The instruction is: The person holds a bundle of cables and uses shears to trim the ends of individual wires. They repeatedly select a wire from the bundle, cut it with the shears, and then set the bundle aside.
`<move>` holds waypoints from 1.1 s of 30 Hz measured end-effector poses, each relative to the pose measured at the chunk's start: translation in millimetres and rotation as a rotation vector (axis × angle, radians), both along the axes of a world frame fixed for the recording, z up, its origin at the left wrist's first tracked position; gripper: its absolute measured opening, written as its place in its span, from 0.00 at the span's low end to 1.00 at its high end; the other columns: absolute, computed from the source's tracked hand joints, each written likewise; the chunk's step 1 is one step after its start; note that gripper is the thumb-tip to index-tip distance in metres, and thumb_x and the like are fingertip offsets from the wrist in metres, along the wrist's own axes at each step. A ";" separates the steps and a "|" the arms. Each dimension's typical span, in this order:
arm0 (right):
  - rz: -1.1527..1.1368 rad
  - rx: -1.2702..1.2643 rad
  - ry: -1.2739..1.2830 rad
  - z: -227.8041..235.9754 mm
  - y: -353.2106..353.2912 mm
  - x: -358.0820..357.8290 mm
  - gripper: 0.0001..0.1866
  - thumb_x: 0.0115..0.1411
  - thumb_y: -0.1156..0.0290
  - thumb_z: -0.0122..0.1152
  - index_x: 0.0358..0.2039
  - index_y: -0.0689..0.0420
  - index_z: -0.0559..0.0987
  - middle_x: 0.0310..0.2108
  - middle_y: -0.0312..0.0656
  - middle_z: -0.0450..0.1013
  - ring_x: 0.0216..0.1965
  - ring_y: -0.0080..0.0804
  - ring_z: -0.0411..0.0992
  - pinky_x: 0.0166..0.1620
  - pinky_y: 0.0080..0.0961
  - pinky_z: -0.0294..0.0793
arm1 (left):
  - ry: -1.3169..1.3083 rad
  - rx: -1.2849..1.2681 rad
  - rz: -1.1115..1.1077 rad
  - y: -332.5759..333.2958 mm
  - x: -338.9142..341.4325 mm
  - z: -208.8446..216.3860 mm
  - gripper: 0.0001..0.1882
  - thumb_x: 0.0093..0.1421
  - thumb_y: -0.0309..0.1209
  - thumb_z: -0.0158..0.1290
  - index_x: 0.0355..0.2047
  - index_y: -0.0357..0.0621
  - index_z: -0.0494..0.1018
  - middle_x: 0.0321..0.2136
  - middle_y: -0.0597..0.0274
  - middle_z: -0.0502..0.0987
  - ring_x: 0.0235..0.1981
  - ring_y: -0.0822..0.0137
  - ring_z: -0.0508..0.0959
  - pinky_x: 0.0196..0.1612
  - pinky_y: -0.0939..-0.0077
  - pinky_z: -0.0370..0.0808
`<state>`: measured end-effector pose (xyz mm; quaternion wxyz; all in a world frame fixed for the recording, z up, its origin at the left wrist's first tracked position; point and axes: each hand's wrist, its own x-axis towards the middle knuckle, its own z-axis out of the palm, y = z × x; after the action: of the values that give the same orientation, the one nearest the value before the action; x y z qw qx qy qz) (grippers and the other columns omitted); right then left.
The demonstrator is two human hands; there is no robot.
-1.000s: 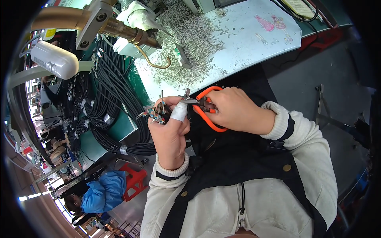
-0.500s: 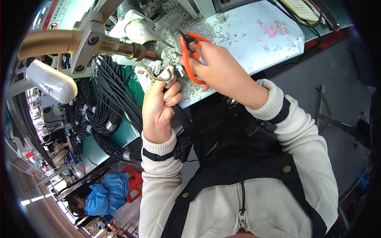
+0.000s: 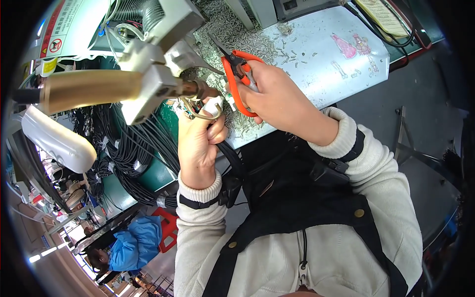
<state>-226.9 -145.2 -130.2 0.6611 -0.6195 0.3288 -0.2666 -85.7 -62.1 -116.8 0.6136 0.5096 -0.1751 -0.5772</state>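
Note:
My left hand (image 3: pixel 199 143) is closed around the upper end of a black cable (image 3: pixel 229 152), with a small white piece (image 3: pixel 213 105) at its fingertips. The cable runs down from my palm past the wrist. Just right of it, my right hand (image 3: pixel 277 94) grips orange-handled cutters (image 3: pixel 234 79), its fingers in the handle loops. Their dark, pointed jaws tilt up and away to the left, clear of the cable. A bent brass tube (image 3: pixel 200 116) below the machine's nozzle (image 3: pixel 200 90) crosses in front of my left fingertips and partly hides what they pinch.
Metal clippings (image 3: pixel 242 39) litter the pale worktop (image 3: pixel 316 84). At left hang bundles of black cables (image 3: pixel 123 148). The machine's thick tan hose (image 3: pixel 89 91) and a white lamp-like housing (image 3: pixel 59 141) lie close on that side. A person in blue (image 3: pixel 136 242) sits farther off.
The view has shifted, so the worktop and both hands appear lower, and the machine's hose and nozzle look larger. Both hands keep their grips, with the cutters still beside the left hand.

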 end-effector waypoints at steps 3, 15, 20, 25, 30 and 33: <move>-0.007 -0.055 -0.004 -1.9 -0.3 0.0 0.10 0.56 0.68 0.48 0.31 0.63 0.67 0.14 0.34 0.64 0.13 0.16 0.62 0.16 0.16 0.63 | 0.004 -0.018 0.006 0.0 -2.2 -0.3 0.09 0.52 0.24 0.50 0.33 0.39 0.63 0.16 0.70 0.62 0.09 0.82 0.54 0.10 0.89 0.49; -0.060 -0.070 -0.026 -0.8 6.2 -0.7 0.09 0.55 0.69 0.50 0.31 0.62 0.68 0.13 0.33 0.64 0.11 0.16 0.61 0.15 0.15 0.60 | 0.014 -0.002 -0.013 2.6 -4.8 5.6 0.08 0.52 0.22 0.48 0.33 0.38 0.64 0.16 0.69 0.62 0.11 0.81 0.55 0.13 0.89 0.51; -0.080 -0.041 -0.122 -2.9 18.7 -10.5 0.11 0.54 0.68 0.55 0.31 0.62 0.69 0.13 0.32 0.62 0.11 0.15 0.59 0.15 0.14 0.59 | 0.040 -0.009 0.057 21.1 -20.7 12.8 0.10 0.52 0.21 0.47 0.36 0.34 0.66 0.20 0.65 0.66 0.16 0.77 0.62 0.17 0.84 0.60; -0.073 -0.310 -0.108 5.7 36.3 -18.4 0.10 0.53 0.68 0.56 0.30 0.61 0.70 0.13 0.31 0.62 0.12 0.14 0.59 0.15 0.14 0.58 | -0.378 -0.035 0.002 47.7 -38.5 10.1 0.11 0.52 0.19 0.46 0.38 0.32 0.68 0.25 0.61 0.69 0.19 0.75 0.66 0.21 0.81 0.65; 0.055 -0.103 -0.084 8.9 37.0 -24.8 0.10 0.51 0.69 0.58 0.30 0.61 0.72 0.17 0.36 0.68 0.15 0.18 0.64 0.17 0.14 0.60 | -0.200 -0.057 0.036 57.0 -41.8 7.0 0.08 0.51 0.18 0.48 0.34 0.32 0.69 0.24 0.63 0.69 0.20 0.77 0.66 0.22 0.83 0.65; -0.083 -0.520 -0.052 -7.3 47.7 -26.9 0.11 0.49 0.71 0.60 0.31 0.62 0.71 0.20 0.40 0.70 0.17 0.21 0.67 0.19 0.15 0.63 | -0.240 -0.080 0.078 62.2 -38.1 6.0 0.08 0.50 0.18 0.50 0.32 0.33 0.70 0.23 0.65 0.69 0.20 0.78 0.66 0.23 0.84 0.64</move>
<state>-253.8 -97.5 -137.5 0.4762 -0.7475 0.2575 -0.3849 -123.8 0.2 -110.8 0.6301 0.5567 -0.2500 -0.4801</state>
